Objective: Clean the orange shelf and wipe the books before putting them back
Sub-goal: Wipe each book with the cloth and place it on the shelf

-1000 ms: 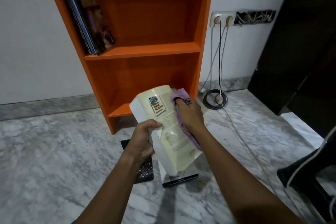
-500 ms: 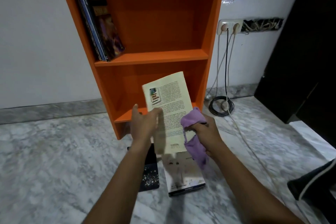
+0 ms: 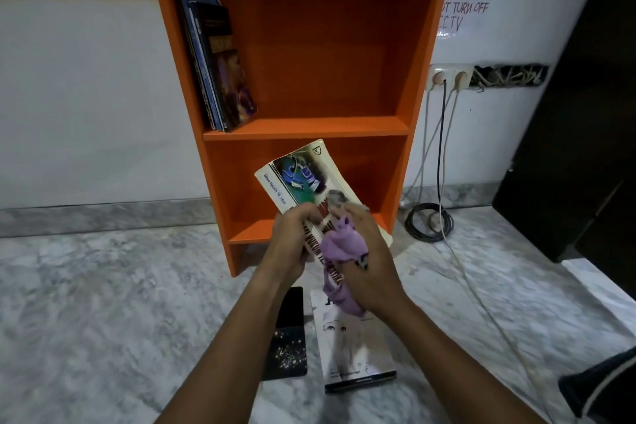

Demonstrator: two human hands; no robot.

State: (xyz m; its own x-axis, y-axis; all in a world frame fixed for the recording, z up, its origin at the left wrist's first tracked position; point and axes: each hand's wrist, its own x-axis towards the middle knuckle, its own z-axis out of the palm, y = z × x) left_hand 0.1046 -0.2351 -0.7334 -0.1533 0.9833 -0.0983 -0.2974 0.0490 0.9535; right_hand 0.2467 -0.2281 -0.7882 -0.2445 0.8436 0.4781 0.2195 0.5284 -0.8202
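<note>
The orange shelf (image 3: 309,127) stands against the white wall, with several dark books (image 3: 220,69) leaning at the left of its middle board. In front of the lower compartment I hold a cream paperback book (image 3: 299,172) tilted, front cover towards me. My left hand (image 3: 292,241) grips its left edge. My right hand (image 3: 368,262) holds a purple cloth (image 3: 340,248) bunched against the cover. A black book (image 3: 289,337) and a white book (image 3: 351,344) lie on the floor below my hands.
The floor (image 3: 103,303) is grey marble. A wall socket (image 3: 447,77) at the right feeds cables down to a black coil (image 3: 428,222) and a white cord across the floor. A dark cabinet (image 3: 578,134) stands at the right, a dark object at the bottom right corner.
The paperback has been turned over: its back cover showed before, its front cover shows now. My right hand with the cloth moved from the book's edge onto the cover. The view rose.
</note>
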